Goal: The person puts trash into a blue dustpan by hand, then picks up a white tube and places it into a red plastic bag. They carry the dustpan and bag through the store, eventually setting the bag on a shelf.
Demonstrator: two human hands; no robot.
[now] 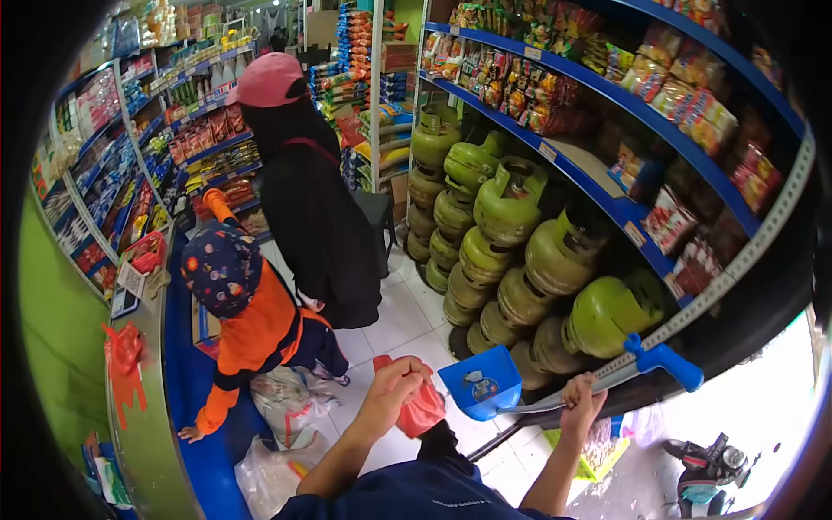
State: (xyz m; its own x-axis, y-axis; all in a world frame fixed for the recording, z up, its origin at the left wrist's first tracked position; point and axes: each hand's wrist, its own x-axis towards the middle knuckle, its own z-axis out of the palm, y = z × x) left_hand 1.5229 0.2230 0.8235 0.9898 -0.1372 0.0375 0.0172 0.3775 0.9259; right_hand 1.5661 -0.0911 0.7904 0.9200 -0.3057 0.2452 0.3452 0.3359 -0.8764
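Note:
My left hand point(397, 387) is closed on a red plastic bag point(422, 411), which hangs below the fingers. My right hand point(581, 404) grips the grey pole of a blue, box-shaped scoop point(479, 381). The scoop has a sticker on its side, and its open box lies just right of the bag. A blue grip point(669, 367) forms the pole's far right end. Whatever the red bag contains is hidden.
A person in black with a pink cap point(303, 191) stands ahead. A child in orange point(256, 325) leans at the counter point(152, 416). Plastic bags point(290, 399) lie on the floor. Green gas cylinders point(511, 204) are stacked below snack shelves point(598, 182). A motorbike point(706, 468) stands outside.

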